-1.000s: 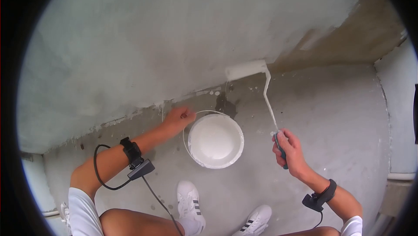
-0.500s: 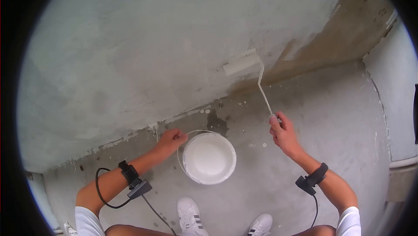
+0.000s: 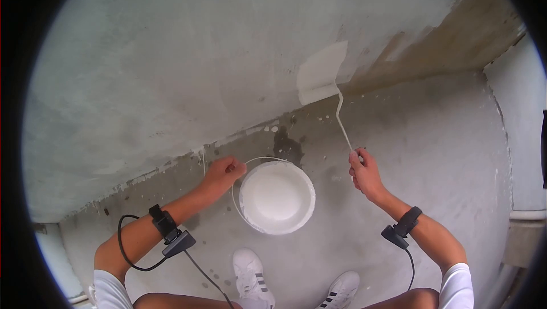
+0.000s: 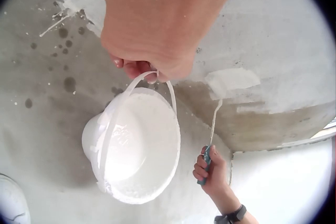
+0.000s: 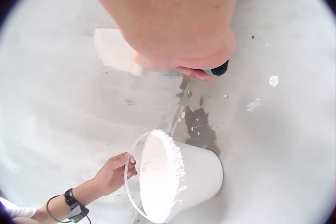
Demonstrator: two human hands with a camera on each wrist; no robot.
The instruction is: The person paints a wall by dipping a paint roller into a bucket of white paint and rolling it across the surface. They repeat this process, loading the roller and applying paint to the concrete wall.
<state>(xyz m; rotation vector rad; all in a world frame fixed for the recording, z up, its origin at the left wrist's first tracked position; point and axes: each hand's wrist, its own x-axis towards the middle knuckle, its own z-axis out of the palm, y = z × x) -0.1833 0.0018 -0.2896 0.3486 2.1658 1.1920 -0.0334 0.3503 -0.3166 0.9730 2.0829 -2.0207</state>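
In the head view my left hand [image 3: 223, 172] grips the thin white bail handle [image 3: 233, 194] of a white bucket [image 3: 311, 196]. White paint [image 3: 276, 195] fills part of the bucket, and its rim is crusted with splashes. My right hand [image 3: 366, 177] holds a paint roller by its teal grip [image 4: 205, 162], fingers wrapped round it. The white-coated roller sleeve [image 3: 318, 94] lies against the bottom of the wall, just above the floor line. Over it is a bright wet patch of paint [image 3: 323, 65].
The wall [image 3: 171, 52] is pale on the left and centre, with a bare brown stretch [image 3: 456, 44] at right. Wet spots and paint drips mark the concrete floor [image 3: 421, 132]. Both shoes [image 3: 249, 275] stand close to the bucket. A side wall [image 3: 515, 132] bounds the right.
The roller first went up the wall, then came back down to its base, leaving a bright paint patch. My left hand kept holding the bucket handle.
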